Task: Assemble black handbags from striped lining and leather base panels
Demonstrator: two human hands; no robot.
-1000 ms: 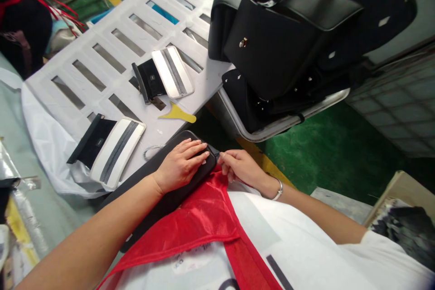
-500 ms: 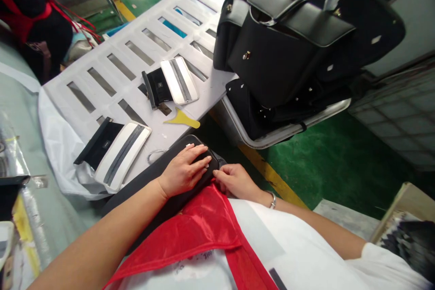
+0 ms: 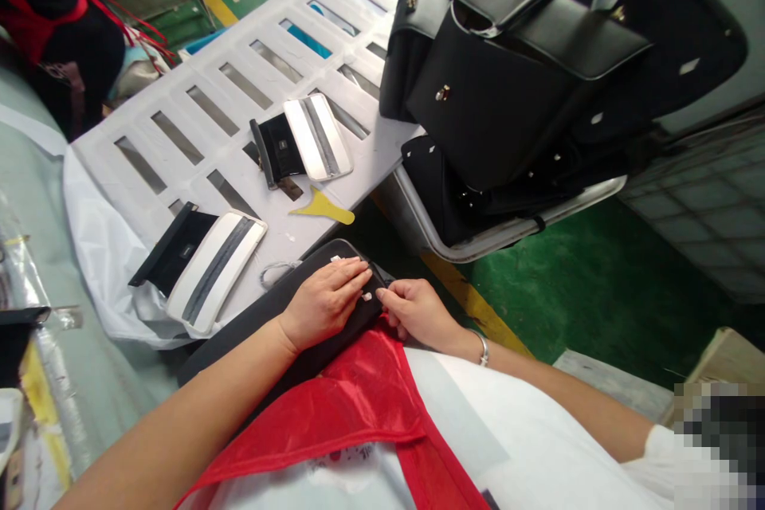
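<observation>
A long black bag piece (image 3: 251, 327) with a rounded end lies across my lap, against the table's front edge. My left hand (image 3: 326, 296) rests flat on it near that end, palm down, with the fingers stretched out side by side. Small white tabs (image 3: 366, 297) show on the black surface beside the fingers. At the rounded end, my right hand (image 3: 418, 311) is closed, thumb and forefinger pinching the rim of the piece. Its other fingers are curled and partly hidden. A red apron (image 3: 358, 390) lies just below both hands.
Two black-and-white bag parts (image 3: 215, 271) and a yellow flat scraper-like piece (image 3: 323, 206) lie on the slotted white table (image 3: 197, 151). To the right, black handbags (image 3: 490, 88) are heaped on a metal-rimmed cart (image 3: 454, 253). Another person (image 3: 53, 40) is at far left.
My left fingers have drawn closer together on the black piece, uncovering more of a white tab. My right hand stays at the rim. The view has shifted slightly.
</observation>
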